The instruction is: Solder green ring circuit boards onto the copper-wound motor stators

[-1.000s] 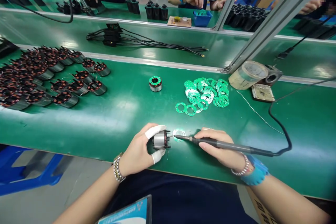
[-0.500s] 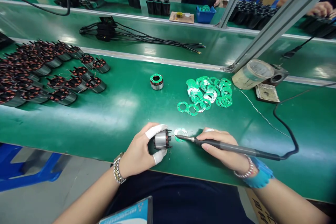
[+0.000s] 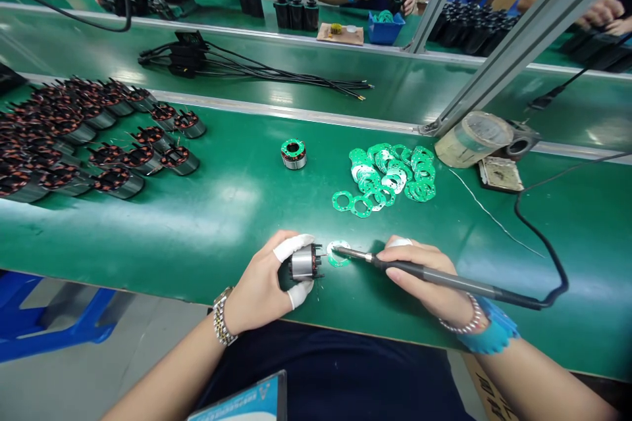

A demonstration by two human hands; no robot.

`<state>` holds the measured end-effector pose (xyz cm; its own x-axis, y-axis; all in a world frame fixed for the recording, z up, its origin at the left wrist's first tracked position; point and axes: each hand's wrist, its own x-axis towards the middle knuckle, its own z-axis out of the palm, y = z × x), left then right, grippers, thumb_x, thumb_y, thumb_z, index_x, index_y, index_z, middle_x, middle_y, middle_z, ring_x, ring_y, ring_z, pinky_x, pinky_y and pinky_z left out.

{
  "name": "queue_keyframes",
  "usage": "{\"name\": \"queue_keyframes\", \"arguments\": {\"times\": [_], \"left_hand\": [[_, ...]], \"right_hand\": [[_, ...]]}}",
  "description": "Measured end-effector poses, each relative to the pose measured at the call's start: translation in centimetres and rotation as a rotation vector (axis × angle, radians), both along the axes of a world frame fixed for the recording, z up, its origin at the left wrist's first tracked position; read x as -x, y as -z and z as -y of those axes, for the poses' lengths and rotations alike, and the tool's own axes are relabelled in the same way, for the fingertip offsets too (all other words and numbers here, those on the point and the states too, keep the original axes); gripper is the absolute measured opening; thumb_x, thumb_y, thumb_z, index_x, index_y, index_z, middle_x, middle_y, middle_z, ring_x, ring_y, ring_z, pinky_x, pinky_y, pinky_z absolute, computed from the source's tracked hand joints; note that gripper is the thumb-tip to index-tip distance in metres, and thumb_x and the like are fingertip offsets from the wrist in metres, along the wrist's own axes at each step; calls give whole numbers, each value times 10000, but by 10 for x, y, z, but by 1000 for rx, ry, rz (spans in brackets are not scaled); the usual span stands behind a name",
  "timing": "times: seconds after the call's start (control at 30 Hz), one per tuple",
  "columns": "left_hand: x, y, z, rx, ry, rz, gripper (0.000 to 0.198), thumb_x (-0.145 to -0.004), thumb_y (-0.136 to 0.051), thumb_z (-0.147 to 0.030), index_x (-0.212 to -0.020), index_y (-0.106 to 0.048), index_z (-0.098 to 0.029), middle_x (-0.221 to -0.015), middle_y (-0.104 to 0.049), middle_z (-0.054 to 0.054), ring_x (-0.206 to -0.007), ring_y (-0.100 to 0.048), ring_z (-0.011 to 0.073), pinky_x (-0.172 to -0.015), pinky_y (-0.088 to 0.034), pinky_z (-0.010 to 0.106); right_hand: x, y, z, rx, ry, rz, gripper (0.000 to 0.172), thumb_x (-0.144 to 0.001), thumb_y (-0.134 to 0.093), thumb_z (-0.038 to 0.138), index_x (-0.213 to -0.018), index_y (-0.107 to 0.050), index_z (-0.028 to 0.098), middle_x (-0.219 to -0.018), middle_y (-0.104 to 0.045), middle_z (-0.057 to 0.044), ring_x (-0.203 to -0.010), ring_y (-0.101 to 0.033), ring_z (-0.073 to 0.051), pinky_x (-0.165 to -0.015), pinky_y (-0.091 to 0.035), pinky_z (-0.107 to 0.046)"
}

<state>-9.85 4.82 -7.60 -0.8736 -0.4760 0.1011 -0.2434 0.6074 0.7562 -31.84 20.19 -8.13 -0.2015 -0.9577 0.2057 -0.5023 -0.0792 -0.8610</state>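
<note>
My left hand (image 3: 264, 283), with white finger cots on thumb and finger, is closed around a motor stator (image 3: 303, 262) lying on its side, its black pins and wire ends pointing right. Like a pen, my right hand (image 3: 419, 270) grips a soldering iron (image 3: 444, 278). The iron's tip is over a ring-shaped green circuit board (image 3: 338, 263) just right of the stator; whether it touches the board I cannot tell. Farther back, another stator (image 3: 293, 156) stands upright with a green ring board on top.
Many stators (image 3: 118, 181) crowd the left of the green bench. Loose ring boards (image 3: 390, 171) lie in a pile right of centre. Behind them are a round tub (image 3: 474, 138), a small square tray (image 3: 501, 174) and a metal post (image 3: 494, 52). The iron's cord (image 3: 555, 263) loops right. Co-workers sit opposite.
My right hand has moved slightly right, drawing the iron's tip a little up and away from the stator pins. My left hand and the stator stay nearly still.
</note>
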Motion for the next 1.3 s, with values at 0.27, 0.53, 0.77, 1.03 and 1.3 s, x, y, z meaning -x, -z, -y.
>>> {"name": "queue_keyframes", "arguments": {"times": [0.27,0.53,0.77,1.03,1.3], "left_hand": [[1,1,-1,-19,-5,36,483,-691,-567,-137,-1154,-445,-191,-1052,-509,65,-895,-545,167,-803,-474,302],[0,1,0,-35,-18,29,467,-692,-576,-150,-1141,-452,-189,-1073,-518,71,-926,-554,181,-834,-469,314],[4,1,-3,-159,38,61,519,-708,-634,-270,-1171,-409,-204,-1153,-560,85,-1058,-541,225,-930,-434,376],[8,11,-5,60,18,121,493,-709,-643,-324,-1157,-463,-221,-1218,-541,105,-1187,-452,240,-1071,-221,491],[10,17,-12,131,-116,79,609,-560,-734,-466,-1072,-527,-210,-1178,-561,119,-1163,-461,269,-1056,-222,517]], "right_hand": [[-5,2,-1,161,115,-158,207,-752,-631,174,-952,-613,225,-827,-648,-31,-720,-615,-145,-644,-494,-243],[-12,16,6,204,-58,-251,220,-817,-511,77,-991,-533,211,-884,-652,-48,-819,-640,-143,-733,-522,-254],[-20,2,9,212,48,-352,221,-788,-577,124,-982,-521,215,-852,-645,-37,-801,-646,-159,-721,-536,-254],[-54,-15,25,70,242,509,306,-793,-572,215,-1028,-386,274,-907,-573,-9,-572,-583,-92,-491,-537,-233],[-45,-13,30,27,83,579,377,-755,-638,208,-1047,-407,265,-1089,-544,-49,-884,-598,-144,-802,-499,-313]]}}
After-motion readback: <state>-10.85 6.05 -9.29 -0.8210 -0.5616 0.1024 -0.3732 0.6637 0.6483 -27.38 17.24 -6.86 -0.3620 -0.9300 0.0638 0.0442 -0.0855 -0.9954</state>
